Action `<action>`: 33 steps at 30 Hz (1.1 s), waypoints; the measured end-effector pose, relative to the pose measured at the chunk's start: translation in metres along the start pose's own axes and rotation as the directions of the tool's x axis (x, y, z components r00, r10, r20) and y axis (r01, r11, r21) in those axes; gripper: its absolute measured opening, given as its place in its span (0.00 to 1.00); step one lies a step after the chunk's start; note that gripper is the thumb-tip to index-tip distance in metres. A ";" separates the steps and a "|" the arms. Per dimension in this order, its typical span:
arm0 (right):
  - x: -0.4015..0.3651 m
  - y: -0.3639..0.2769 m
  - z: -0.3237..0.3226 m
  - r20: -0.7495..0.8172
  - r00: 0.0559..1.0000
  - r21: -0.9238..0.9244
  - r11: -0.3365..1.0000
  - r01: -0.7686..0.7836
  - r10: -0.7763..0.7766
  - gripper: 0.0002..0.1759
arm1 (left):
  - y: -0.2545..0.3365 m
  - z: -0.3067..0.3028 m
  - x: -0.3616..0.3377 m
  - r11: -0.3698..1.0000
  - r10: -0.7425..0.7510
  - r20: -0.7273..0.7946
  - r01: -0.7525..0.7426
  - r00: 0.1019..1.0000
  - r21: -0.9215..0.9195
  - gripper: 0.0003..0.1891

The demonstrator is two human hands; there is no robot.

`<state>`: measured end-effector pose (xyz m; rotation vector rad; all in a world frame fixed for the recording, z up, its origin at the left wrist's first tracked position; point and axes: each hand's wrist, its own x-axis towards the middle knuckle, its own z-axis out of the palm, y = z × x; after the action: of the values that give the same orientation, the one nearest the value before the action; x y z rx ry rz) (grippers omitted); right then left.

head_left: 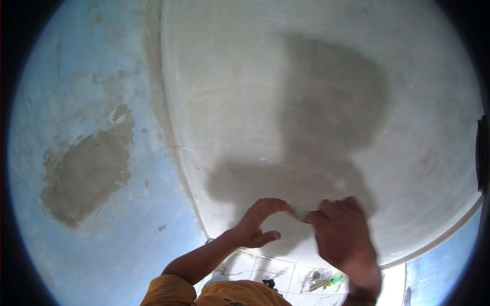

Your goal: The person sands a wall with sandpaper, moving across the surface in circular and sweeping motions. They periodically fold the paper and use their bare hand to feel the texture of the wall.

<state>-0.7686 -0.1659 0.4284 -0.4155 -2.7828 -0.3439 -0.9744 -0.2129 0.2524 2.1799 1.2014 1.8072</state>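
Note:
My left hand (259, 224) is raised in front of the grey plastered surface (229, 102), its thumb apart from the fingers. Its fingertips touch one end of a small greyish strip (300, 213). The other end of this strip is in my right hand (343, 232), whose fingers are curled round it. The right hand is slightly blurred, and what the strip is cannot be made out. Shadows of my head and arms fall on the grey surface.
At the left stands a blue wall (102, 260) with a rough grey patch (92, 176). Below lies a white tiled floor (286, 278) with a green item (334, 281) and small dark things on it. A dark object (482, 153) is at the right edge.

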 end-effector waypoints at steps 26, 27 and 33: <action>0.036 0.015 -0.103 -0.241 0.887 -0.735 0.522 -0.432 0.395 0.13 | -0.116 0.002 -0.263 0.526 -0.833 -0.010 0.798 0.553 0.293 0.30; 0.027 0.046 -0.112 -0.356 0.863 -0.592 0.628 -0.505 0.359 0.17 | -0.119 0.002 -0.271 0.516 -0.837 -0.018 0.800 0.547 0.306 0.30; -0.020 0.185 -0.049 -0.855 0.500 -0.190 0.810 -0.555 0.142 0.19 | -0.120 0.002 -0.324 0.379 -0.901 -0.074 0.859 0.427 0.343 0.30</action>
<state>-0.6783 -0.0127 0.5022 -0.7145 -1.6111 -0.8352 -1.0364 -0.3204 -0.0700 1.1495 2.1721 0.9805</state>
